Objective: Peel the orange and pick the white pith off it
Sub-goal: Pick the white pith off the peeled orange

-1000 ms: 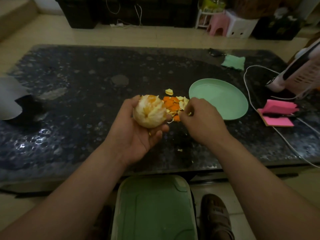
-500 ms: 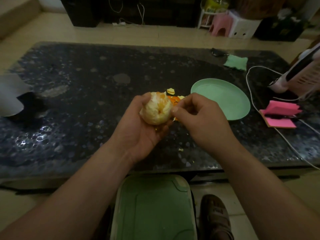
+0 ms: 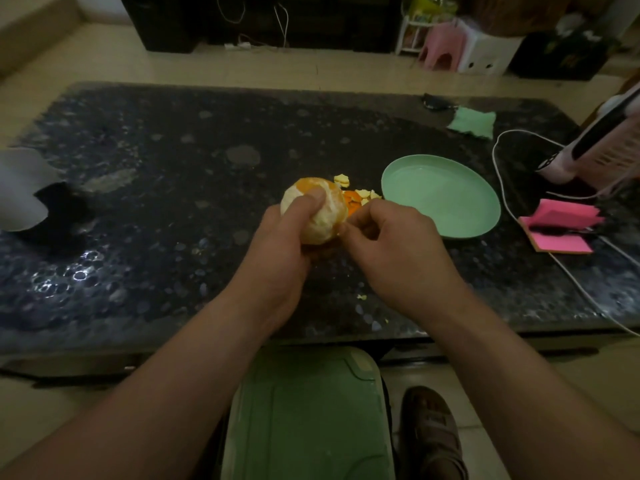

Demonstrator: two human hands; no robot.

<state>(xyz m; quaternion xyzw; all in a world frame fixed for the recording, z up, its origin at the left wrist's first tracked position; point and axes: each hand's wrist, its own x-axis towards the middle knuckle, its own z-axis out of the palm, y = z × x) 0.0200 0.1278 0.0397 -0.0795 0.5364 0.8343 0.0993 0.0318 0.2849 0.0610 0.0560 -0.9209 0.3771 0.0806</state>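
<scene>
Fingers of left hand [image 3: 277, 247] wrap mostly peeled orange [image 3: 323, 220], thumb over top, above dark table [image 3: 156, 209]; right hand [image 3: 398, 251] pinches its right side. Peel scraps [image 3: 360, 199] behind, green plate [image 3: 440, 192] beside. Round fruit, bare flesh facing away, long axis unclear

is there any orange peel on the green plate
No, the green plate holds nothing; the peel scraps lie on the dark table just beside its rim.

dim light is leaving the scene murky; glare is glinting off the dark table [image 3: 79, 275], and edges are bending.
</scene>
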